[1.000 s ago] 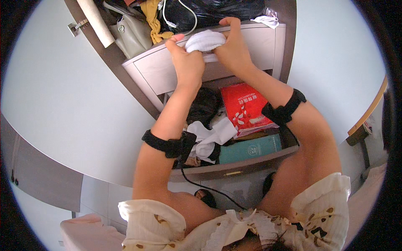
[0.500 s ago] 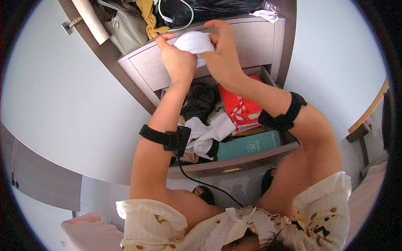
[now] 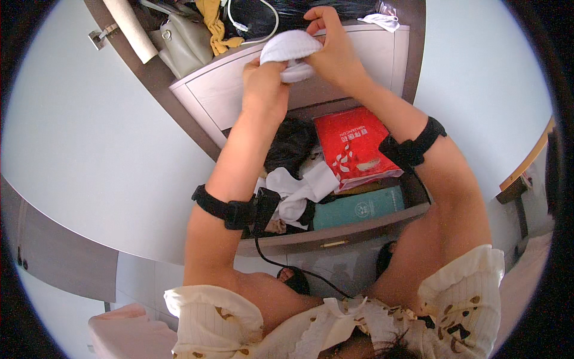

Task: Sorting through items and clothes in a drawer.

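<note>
Above the open drawer (image 3: 412, 206), I hold a folded bundle of white socks (image 3: 291, 45) in both hands. My left hand (image 3: 265, 84) is closed on its lower left side, thumb tucked into the fold. My right hand (image 3: 339, 57) grips its right edge between thumb and fingers, the other fingers raised and curled. The bundle's top bulges in a rounded dome, with a gap between that and the lower layer. Loose white socks (image 3: 293, 194) lie below in the drawer.
Beside the loose socks are a red packet (image 3: 353, 140), a teal box (image 3: 362, 208) and a black bag (image 3: 292, 143). On the surface above sit a grey-green handbag (image 3: 185, 45), yellow cloth (image 3: 212, 27), a white cable (image 3: 275, 21) and a white cloth item (image 3: 381, 21). White doors (image 3: 89, 143) flank the cabinet.
Both hands have shifted right with the sock bundle, the right one also slightly upward. A gap now shows between the bundle's layers. More of the red packet is uncovered.
</note>
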`<state>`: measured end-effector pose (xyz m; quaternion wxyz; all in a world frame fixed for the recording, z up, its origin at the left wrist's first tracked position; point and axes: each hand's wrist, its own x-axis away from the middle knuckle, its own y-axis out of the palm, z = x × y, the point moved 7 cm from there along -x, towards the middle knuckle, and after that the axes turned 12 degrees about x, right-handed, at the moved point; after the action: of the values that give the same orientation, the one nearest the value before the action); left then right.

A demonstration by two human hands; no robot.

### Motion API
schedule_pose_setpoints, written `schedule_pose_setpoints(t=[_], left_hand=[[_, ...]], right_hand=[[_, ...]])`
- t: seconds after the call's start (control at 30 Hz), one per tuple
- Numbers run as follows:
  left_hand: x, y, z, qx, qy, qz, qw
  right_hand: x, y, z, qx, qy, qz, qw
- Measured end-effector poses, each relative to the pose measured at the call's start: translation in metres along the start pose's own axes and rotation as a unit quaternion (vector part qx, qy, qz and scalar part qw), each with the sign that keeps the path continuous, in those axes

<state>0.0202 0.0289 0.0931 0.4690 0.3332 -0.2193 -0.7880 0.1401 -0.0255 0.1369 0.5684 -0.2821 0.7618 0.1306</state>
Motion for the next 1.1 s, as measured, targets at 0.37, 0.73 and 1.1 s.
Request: schedule_pose_setpoints(t=[0.37,0.73,1.1], left_hand=[[-0.005,0.01,0.004,-0.084,-0.02,-0.092,0.992],[0.003,0.007,0.03,-0.284,0.137,-0.067,0.947],[0.001,0.002,0.015,-0.073,0.039,-0.075,0.994]], right_hand=[[0.001,0.011,0.016,-0.046,0.102,-0.163,0.98],[0.025,0.036,0.004,-0.417,0.371,-0.232,0.796],[0.015,0.019,-0.004,-0.377,0.302,-0.296,0.824]])
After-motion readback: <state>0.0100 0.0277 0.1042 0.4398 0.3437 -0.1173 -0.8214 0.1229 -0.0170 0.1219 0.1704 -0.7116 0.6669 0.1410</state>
